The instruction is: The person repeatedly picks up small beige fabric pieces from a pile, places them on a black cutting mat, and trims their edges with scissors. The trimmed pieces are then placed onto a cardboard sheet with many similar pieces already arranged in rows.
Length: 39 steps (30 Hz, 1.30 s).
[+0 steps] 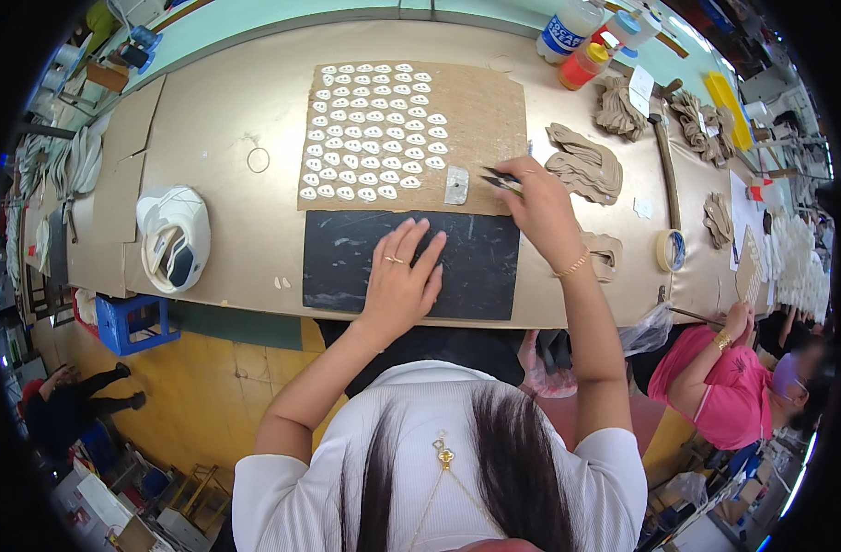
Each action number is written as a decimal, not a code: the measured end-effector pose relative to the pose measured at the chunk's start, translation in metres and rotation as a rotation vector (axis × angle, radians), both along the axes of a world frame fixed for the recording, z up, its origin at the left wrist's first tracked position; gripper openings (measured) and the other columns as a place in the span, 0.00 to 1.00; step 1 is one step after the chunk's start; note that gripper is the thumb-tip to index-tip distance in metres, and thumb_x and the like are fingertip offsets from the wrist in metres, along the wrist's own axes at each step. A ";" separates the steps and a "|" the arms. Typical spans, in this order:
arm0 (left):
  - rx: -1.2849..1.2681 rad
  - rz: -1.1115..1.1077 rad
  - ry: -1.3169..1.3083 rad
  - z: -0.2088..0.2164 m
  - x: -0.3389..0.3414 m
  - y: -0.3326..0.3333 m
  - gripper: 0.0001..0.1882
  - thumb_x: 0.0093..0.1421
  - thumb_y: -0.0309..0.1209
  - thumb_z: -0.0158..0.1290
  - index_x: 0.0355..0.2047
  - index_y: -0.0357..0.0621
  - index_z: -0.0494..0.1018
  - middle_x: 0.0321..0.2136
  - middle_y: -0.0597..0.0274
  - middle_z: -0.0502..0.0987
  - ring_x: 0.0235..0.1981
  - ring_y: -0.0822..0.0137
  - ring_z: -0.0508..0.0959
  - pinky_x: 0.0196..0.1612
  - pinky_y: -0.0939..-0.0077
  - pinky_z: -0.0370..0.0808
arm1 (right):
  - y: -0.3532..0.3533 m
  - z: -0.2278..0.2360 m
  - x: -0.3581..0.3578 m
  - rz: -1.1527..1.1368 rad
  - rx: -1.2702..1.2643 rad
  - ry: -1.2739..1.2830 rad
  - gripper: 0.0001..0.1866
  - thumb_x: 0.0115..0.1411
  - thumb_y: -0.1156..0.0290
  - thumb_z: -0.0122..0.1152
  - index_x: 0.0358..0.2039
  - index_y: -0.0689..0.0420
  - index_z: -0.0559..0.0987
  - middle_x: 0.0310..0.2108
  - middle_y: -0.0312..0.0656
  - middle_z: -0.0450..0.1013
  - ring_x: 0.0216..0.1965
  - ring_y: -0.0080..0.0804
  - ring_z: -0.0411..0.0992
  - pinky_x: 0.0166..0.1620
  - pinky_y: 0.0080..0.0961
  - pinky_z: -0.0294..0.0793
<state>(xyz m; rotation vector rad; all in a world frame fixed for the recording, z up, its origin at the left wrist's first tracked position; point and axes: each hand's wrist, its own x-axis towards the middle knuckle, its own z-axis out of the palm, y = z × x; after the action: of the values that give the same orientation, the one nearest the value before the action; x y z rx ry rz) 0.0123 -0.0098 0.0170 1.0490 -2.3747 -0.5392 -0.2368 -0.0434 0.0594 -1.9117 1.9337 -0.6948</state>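
My left hand [404,276] lies with its fingers spread on a black board [338,267] at the table's front edge. My right hand [538,210] grips small black snips [501,178], their two pointed tips slightly apart above the right side of a brown board [480,120]. Beside the tips, a small silver metal plate [456,185] with a dark hole rests on the brown board. Rows of small white teardrop-shaped pieces [372,117], each with tiny holes, cover the brown board's left and middle. Part of the snips is hidden within my right hand.
On the left stands a white shoe [174,239]. Stacked brown shoe-part cutouts [586,164], a hammer [666,175] and a tape roll [670,250] lie to the right. Bottles [582,63] stand at the back. A co-worker in pink [715,382] sits at the right.
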 end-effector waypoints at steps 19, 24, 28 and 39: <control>-0.101 0.122 -0.171 -0.011 -0.007 -0.012 0.30 0.61 0.46 0.55 0.59 0.42 0.71 0.56 0.53 0.73 0.61 0.53 0.68 0.61 0.48 0.63 | -0.113 0.016 0.039 0.899 -0.091 0.809 0.07 0.55 0.71 0.57 0.24 0.48 0.82 0.29 0.36 0.76 0.39 0.35 0.77 0.45 0.38 0.72; -0.112 0.161 -0.200 -0.031 -0.013 -0.003 0.31 0.65 0.48 0.51 0.61 0.39 0.69 0.57 0.53 0.71 0.63 0.52 0.65 0.62 0.50 0.61 | -0.135 0.007 0.022 0.857 0.113 0.554 0.06 0.50 0.71 0.68 0.30 0.48 0.87 0.28 0.40 0.77 0.31 0.42 0.78 0.36 0.36 0.75; -0.110 0.161 -0.217 -0.037 -0.018 -0.002 0.32 0.66 0.49 0.50 0.63 0.39 0.67 0.57 0.54 0.70 0.63 0.52 0.64 0.62 0.50 0.60 | -0.148 -0.004 0.002 0.774 0.255 0.310 0.13 0.44 0.72 0.74 0.33 0.51 0.88 0.30 0.41 0.80 0.31 0.44 0.79 0.37 0.35 0.77; -0.085 0.153 -0.218 -0.039 -0.021 -0.003 0.32 0.65 0.49 0.50 0.62 0.41 0.67 0.59 0.54 0.70 0.64 0.55 0.63 0.64 0.49 0.58 | -0.140 -0.017 -0.016 0.581 0.540 -0.134 0.13 0.47 0.76 0.74 0.36 0.60 0.87 0.31 0.44 0.82 0.29 0.30 0.77 0.38 0.27 0.76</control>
<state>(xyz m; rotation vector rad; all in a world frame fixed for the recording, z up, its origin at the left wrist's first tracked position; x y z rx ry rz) -0.0083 -0.0132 -0.0217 1.2945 -2.4503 -0.2787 -0.2528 -0.1836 0.0424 -1.8606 1.2117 -0.1062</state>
